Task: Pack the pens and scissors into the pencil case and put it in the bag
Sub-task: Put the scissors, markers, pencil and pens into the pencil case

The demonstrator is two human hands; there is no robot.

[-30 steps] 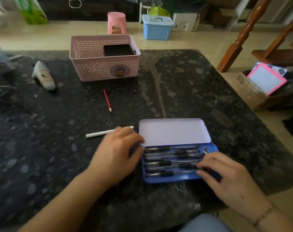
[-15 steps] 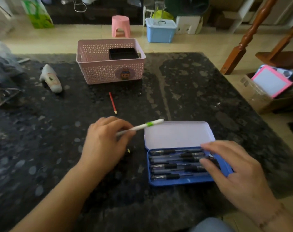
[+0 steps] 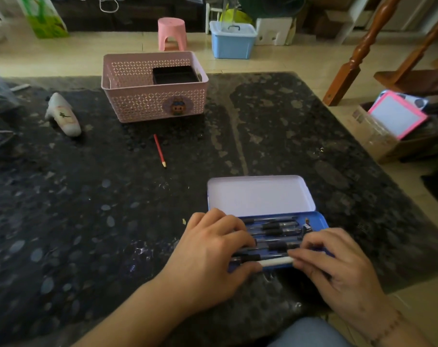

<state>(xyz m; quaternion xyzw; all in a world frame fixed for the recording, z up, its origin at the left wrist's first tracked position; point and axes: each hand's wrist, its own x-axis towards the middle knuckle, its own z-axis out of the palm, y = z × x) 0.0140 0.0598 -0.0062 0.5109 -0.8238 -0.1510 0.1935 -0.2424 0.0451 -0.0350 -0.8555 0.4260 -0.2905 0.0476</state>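
A blue pencil case [image 3: 319, 219] lies open on the dark table, its pale lid [image 3: 260, 195] folded back. Several black pens [image 3: 279, 225] lie side by side in its tray. A white pen [image 3: 276, 261] rests along the tray's near edge. My left hand [image 3: 212, 251] covers the tray's left end and pinches the white pen's left end. My right hand [image 3: 335, 266] holds the same pen's right end with its fingertips. A red pencil [image 3: 159, 150] lies loose on the table farther back. No scissors or bag can be made out.
A pink lattice basket [image 3: 147, 101] with a black box [image 3: 175, 75] inside stands at the back. A white glue gun [image 3: 63, 115] lies at the left. A cardboard box [image 3: 378, 139] with a pink-framed board [image 3: 398, 113] sits off the table's right edge.
My left hand picked the white pen off the table, carried it right and laid it in the case's near edge. My right hand moved onto the pen's right end.
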